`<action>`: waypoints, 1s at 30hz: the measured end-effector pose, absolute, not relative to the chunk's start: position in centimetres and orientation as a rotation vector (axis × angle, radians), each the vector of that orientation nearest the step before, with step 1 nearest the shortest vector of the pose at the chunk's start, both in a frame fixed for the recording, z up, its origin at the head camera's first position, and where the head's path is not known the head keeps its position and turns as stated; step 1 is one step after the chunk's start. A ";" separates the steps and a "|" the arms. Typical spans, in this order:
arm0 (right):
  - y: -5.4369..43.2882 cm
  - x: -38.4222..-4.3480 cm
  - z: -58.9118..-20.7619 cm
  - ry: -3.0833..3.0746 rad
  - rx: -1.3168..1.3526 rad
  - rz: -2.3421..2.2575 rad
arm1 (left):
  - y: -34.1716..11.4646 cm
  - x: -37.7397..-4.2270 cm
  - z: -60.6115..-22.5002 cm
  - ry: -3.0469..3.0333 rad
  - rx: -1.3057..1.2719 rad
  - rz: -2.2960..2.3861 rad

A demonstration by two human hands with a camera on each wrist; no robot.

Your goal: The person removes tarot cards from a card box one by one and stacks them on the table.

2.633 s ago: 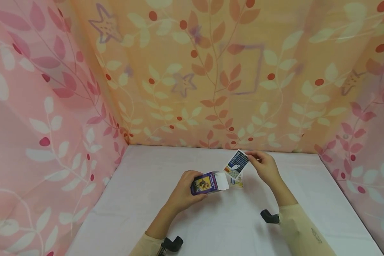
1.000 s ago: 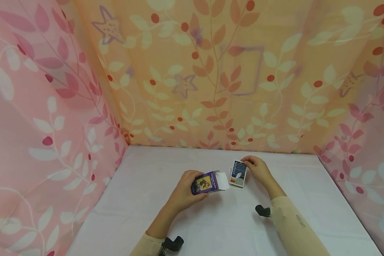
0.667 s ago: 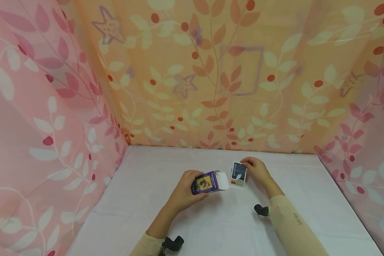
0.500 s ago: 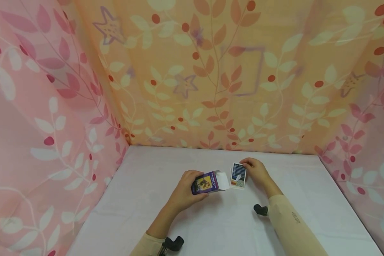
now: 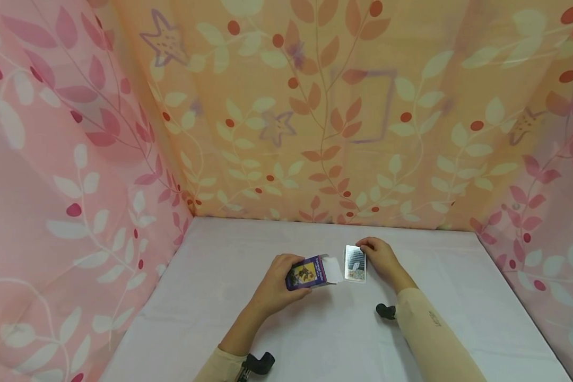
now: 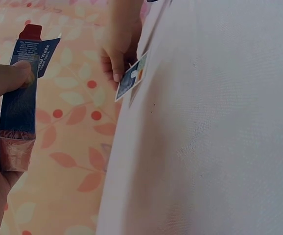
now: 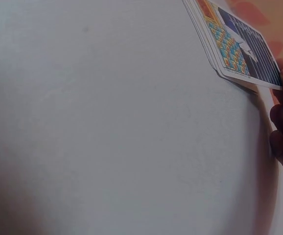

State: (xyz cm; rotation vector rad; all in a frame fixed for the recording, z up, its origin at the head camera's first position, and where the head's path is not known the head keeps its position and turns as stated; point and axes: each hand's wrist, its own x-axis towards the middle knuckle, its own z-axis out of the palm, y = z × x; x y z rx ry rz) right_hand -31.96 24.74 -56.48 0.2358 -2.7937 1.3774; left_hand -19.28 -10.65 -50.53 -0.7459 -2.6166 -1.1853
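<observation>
My left hand [image 5: 273, 285] grips a purple card box [image 5: 306, 273] with a yellow picture on its front; its white flap stands open toward the right. In the left wrist view the box [image 6: 20, 93] is seen side-on, thumb pressed on one face. My right hand [image 5: 381, 260] pinches the far right corner of a picture card [image 7: 247, 49] between thumb and fingers. That card lies over a small stack of cards [image 7: 204, 36] on the table, their white edges showing beneath it. Glare whitens the card's face in the head view.
A white cloth covers the table [image 5: 315, 339]. Floral curtains hang behind it and along both sides, the yellow one [image 5: 248, 159] close to the far edge. A black wrist mount [image 5: 259, 364] sticks out from each sleeve.
My right hand has lowered the card from above onto the stack, turned it straighter and drawn it slightly nearer. The left hand with the card box stays almost still.
</observation>
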 end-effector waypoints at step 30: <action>24.6 -33.1 -57.5 -2.886 0.283 1.143 | -10.6 -19.4 -50.8 -2.627 -0.718 -1.201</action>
